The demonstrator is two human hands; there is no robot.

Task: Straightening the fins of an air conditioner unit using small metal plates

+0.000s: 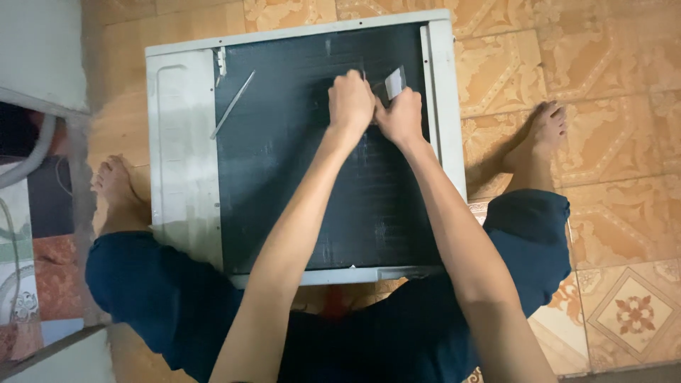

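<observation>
A white air-conditioner unit [181, 142] lies flat on the floor between my legs, its dark finned coil panel [284, 156] facing up. My left hand [350, 101] and my right hand [401, 113] are clenched side by side over the upper right of the coil. A small flat grey-white tool [394, 81] sticks up between the two hands; the right hand grips it, and the left hand presses against it from the left. A thin metal rod [233, 105] lies diagonally on the upper left of the unit.
My bare feet [113, 181] [546, 124] rest on the patterned orange floor tiles [603, 71] on either side of the unit. A grey wall edge and a hose [32, 152] stand at the left.
</observation>
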